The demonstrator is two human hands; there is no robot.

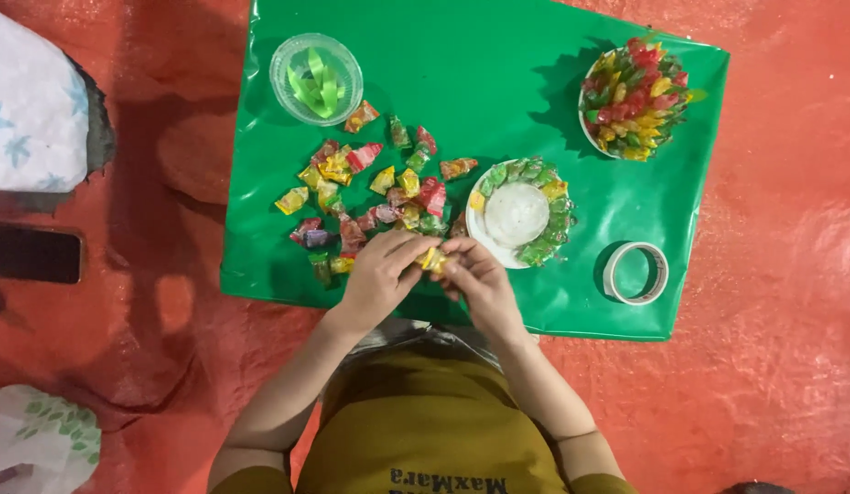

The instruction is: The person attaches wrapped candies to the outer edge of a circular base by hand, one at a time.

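Both hands meet at the near edge of the green sheet [498, 82], the left hand [381, 273] and the right hand [477, 279] curled toward each other with fingertips pinched on one yellow wrapped candy [432, 260] held between them. That candy sits at the midline, its long axis running roughly left to right from one hand to the other, so neither hand is clearly nearer. Just beyond the fingers lies the loose pile of wrapped candies [370, 197], mostly ahead of the left hand. The white disc ringed with candies [516, 215] lies ahead of the right hand, a tape roll [635, 272] farther right.
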